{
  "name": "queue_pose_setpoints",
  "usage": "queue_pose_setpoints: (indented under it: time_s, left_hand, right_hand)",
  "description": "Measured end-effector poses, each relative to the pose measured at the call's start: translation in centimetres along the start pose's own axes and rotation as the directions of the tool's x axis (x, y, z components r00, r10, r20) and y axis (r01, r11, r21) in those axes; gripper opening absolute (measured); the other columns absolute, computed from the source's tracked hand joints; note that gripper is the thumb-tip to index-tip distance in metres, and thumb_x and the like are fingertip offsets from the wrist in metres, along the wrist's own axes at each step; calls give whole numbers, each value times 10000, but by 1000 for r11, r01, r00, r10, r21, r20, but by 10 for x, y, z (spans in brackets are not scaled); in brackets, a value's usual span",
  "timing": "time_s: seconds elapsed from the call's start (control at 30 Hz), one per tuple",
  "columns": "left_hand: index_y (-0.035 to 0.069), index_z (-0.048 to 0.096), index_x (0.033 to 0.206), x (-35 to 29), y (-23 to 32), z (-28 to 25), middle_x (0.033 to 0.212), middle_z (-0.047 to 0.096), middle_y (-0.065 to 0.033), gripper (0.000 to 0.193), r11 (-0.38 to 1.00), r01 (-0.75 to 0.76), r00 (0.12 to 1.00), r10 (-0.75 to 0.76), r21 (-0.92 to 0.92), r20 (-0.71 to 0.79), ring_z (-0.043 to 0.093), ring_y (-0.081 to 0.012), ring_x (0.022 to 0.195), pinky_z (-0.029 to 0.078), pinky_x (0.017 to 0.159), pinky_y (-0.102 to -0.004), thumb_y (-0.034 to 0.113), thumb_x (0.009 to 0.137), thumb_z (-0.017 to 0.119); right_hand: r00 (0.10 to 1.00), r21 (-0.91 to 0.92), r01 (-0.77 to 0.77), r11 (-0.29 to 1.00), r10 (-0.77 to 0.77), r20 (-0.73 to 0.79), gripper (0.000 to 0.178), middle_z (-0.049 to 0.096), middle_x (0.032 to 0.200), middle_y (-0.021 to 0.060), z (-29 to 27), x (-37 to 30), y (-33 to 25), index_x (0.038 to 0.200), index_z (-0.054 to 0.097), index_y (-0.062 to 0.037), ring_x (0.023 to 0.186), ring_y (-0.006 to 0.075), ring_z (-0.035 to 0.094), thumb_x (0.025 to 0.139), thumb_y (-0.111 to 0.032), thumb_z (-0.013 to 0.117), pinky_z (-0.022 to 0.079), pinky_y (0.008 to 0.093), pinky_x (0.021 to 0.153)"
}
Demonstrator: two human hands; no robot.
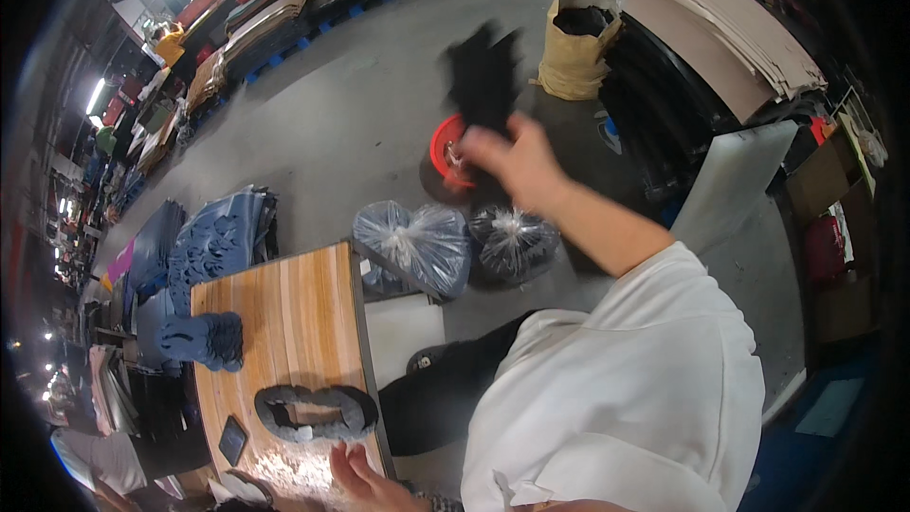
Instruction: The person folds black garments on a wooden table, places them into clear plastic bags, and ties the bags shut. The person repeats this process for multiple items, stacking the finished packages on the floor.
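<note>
My right arm reaches out over the floor, with my right hand [526, 171] blurred by motion. Just beyond its fingers is a dark, ragged-edged bundle [483, 71], also smeared; whether the hand grips it or has let it go cannot be made out. Below them stands a red-rimmed bucket [438, 150], partly covered by the hand. My left hand [365, 482] is open at the wooden table's [313, 308] near edge, fingers apart and holding nothing visible. Beside it lies a dark grey oval ring of stacked pieces [275, 417] with a hollow middle.
On the table are a stack of blue-grey cut pieces [213, 339] and a phone [232, 440]. Tied clear plastic bags [417, 242] stand beyond the table. A yellow sack [569, 62] holds dark material. Large stacked sheets [720, 28] stand at the right, and punched blue sheets [218, 237] at the left.
</note>
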State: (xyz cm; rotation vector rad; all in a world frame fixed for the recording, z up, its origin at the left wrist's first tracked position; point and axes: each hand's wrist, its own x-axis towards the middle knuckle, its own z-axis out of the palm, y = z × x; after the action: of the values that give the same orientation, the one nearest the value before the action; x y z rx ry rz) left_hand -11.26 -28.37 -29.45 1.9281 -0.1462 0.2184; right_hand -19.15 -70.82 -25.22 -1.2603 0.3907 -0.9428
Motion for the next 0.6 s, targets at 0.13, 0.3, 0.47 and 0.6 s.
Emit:
queue_pose_setpoints:
  time_s: [0.13,0.3,0.47,0.6]
  left_hand:
    - [-44,518,1247,5,-6,-19,1179,607,-177,418,966,252,954,-258,60,154,586,-280,1080,458,969,-370,272,974,542]
    - [-32,548,1215,13,-4,-1,1102,629,-159,380,978,142,983,-157,152,92,603,-247,1024,471,898,-345,262,973,544]
    - [-52,616,1095,8,19,16,1016,642,-149,289,979,81,993,-94,186,67,610,-243,915,483,846,-348,187,941,563]
    - [-79,679,856,7,38,-1,1069,611,-169,217,951,121,992,-129,284,9,581,-261,974,489,850,-364,102,880,562]
  right_hand:
    - [896,-71,83,994,-105,-431,417,651,736,98,-151,160,-60,841,627,24,655,207,643,848,-383,717,529,357,568]
    - [420,-517,-139,845,-422,-803,472,676,889,154,-287,235,56,1011,609,59,756,291,655,783,-343,707,515,398,694]
    - [827,-274,-462,843,298,-477,39,643,708,95,-149,102,297,781,630,-14,575,164,607,797,-33,600,481,300,481]
    - [918,-368,-252,895,341,201,133,654,651,42,-12,-2,312,832,676,-14,587,104,604,849,-125,607,481,286,537]
